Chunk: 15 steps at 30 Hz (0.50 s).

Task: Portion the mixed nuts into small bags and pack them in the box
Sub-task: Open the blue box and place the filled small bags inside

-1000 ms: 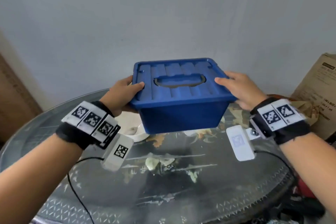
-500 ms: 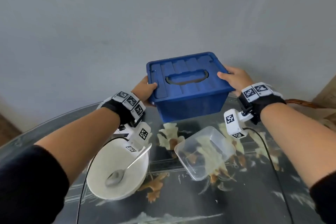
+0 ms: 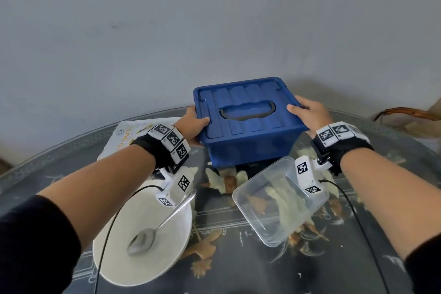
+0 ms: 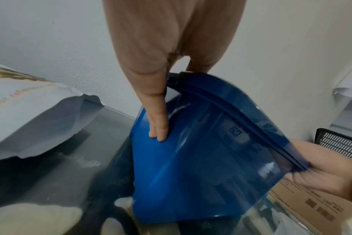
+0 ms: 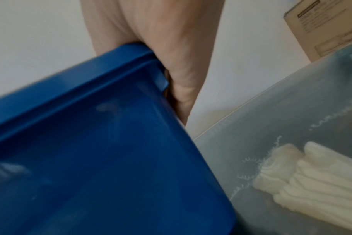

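Note:
A blue plastic box (image 3: 248, 126) with its lid on and a flat handle in the lid is at the far side of the glass table, near the wall. My left hand (image 3: 193, 124) grips its left end, thumb on the lid and fingers (image 4: 158, 127) down the side wall. My right hand (image 3: 307, 114) grips the right end (image 5: 159, 76) the same way. The box (image 4: 191, 159) sits at or just above the table top; I cannot tell whether it touches. What is inside is hidden.
A white bowl (image 3: 143, 229) with a metal spoon (image 3: 143, 241) sits near left. A clear plastic container (image 3: 274, 200) lies near right. A white printed pouch (image 3: 133, 136) lies far left, also seen in the left wrist view (image 4: 30, 111). A cardboard carton (image 5: 328, 23) stands at right.
Both hands have carried the box down and away from me toward the wall side of the table. The view has tilted down, bringing the bowl and clear container into sight.

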{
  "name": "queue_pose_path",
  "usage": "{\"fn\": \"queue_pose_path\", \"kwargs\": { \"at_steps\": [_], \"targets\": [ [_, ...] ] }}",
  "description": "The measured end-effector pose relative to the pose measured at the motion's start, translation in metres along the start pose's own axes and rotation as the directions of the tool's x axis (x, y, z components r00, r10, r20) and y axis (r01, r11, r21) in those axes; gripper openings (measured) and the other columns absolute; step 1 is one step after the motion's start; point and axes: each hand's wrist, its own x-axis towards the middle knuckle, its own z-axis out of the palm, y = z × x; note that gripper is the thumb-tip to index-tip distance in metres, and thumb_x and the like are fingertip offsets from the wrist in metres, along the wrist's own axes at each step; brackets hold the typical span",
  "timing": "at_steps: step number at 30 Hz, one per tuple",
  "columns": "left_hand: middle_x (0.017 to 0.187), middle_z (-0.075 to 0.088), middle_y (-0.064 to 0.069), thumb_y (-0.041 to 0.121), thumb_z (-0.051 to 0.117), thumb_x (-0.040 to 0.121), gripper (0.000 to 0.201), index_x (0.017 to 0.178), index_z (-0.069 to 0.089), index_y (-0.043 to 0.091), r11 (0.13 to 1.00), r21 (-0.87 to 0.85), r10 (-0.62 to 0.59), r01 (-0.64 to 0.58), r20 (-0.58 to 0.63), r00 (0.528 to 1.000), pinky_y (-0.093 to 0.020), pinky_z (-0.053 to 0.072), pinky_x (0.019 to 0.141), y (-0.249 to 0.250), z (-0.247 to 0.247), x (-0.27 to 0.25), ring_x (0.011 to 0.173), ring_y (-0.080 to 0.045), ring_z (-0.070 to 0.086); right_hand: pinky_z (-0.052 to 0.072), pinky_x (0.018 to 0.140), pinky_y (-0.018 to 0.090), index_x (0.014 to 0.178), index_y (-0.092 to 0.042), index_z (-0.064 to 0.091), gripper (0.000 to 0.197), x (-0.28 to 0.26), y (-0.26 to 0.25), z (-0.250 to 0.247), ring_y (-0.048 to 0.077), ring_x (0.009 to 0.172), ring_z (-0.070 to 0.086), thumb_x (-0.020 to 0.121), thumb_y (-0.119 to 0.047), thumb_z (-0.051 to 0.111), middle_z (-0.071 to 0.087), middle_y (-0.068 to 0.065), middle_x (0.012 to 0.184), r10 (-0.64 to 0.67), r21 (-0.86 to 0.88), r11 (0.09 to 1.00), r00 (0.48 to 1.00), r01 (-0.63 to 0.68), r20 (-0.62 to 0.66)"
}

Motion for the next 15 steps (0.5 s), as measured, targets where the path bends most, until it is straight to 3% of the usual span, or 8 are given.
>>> {"fn": "queue_pose_path", "kwargs": {
  "at_steps": [2,4,7,9,10,12,15],
  "targets": [
    [0.125,0.046,-0.013,0.009,0.047,0.094,0.044,0.134,0.028,0.013,1.000,0.015,-0.010,0.010,0.005,1.000,-0.050,0.051,0.064,0.001,0.000,-0.001,0.104,-0.032,0.055,0.052,0.088,0.043,0.107,-0.021,0.064,0.019,-0.002,-0.003,-0.002,0.029,0.096,0.064,0.090,-0.015,0.057,0.066,0.007,0.101,-0.029,-0.125,0.992,0.999,0.031,0.018],
    [0.121,0.050,-0.014,0.010,0.048,0.094,0.040,0.131,0.034,0.014,0.999,0.020,-0.034,0.033,0.032,0.999,-0.051,0.053,0.068,0.004,-0.004,-0.004,0.097,-0.031,0.059,0.051,0.086,0.039,0.109,-0.015,0.065,0.020,-0.003,-0.007,-0.003,0.029,0.096,0.063,0.091,-0.018,0.056,0.066,0.010,0.104,-0.021,-0.221,0.975,0.999,0.028,0.032],
    [0.116,0.056,-0.018,0.006,0.046,0.095,0.032,0.127,0.044,0.007,0.998,0.054,-0.036,0.032,0.085,0.996,-0.038,0.055,0.072,0.008,-0.012,-0.009,0.081,-0.022,0.061,0.044,0.072,0.029,0.110,-0.008,0.066,0.024,-0.007,-0.008,-0.004,0.025,0.087,0.059,0.092,-0.020,0.055,0.067,0.013,0.105,-0.011,-0.311,0.950,1.000,0.012,0.006],
    [0.123,0.055,-0.020,0.002,0.044,0.095,0.035,0.131,0.044,0.002,0.998,0.058,-0.016,0.011,0.089,0.996,-0.033,0.055,0.074,0.008,-0.015,-0.016,0.084,-0.022,0.061,0.040,0.066,0.026,0.110,-0.007,0.066,0.025,-0.012,-0.008,-0.003,0.023,0.083,0.057,0.093,-0.020,0.054,0.066,0.013,0.103,-0.007,-0.327,0.945,1.000,0.004,-0.009],
    [0.126,0.054,-0.021,0.001,0.043,0.096,0.036,0.132,0.042,0.001,0.999,0.038,-0.015,0.011,0.098,0.995,-0.036,0.053,0.078,0.008,-0.016,-0.020,0.091,-0.025,0.060,0.040,0.065,0.026,0.110,-0.007,0.066,0.024,-0.015,-0.008,-0.003,0.023,0.083,0.057,0.093,-0.020,0.055,0.066,0.013,0.103,-0.005,-0.329,0.944,1.000,-0.001,-0.015],
    [0.128,0.053,-0.021,0.002,0.042,0.096,0.037,0.133,0.041,0.000,1.000,0.002,-0.031,0.031,0.124,0.992,-0.043,0.049,0.083,0.006,-0.016,-0.024,0.104,-0.032,0.057,0.043,0.071,0.028,0.107,-0.007,0.067,0.023,-0.021,-0.008,-0.004,0.027,0.086,0.059,0.092,-0.020,0.056,0.067,0.013,0.103,-0.006,-0.341,0.940,0.999,-0.006,-0.035],
    [0.125,0.055,-0.020,0.003,0.044,0.096,0.037,0.133,0.042,0.001,1.000,0.004,-0.026,0.025,0.122,0.992,-0.044,0.049,0.085,0.004,-0.016,-0.027,0.101,-0.031,0.058,0.047,0.080,0.036,0.106,-0.006,0.067,0.023,-0.029,-0.007,-0.006,0.032,0.095,0.062,0.092,-0.020,0.056,0.067,0.015,0.102,-0.006,-0.357,0.934,0.999,-0.013,-0.052]
  ]
}}
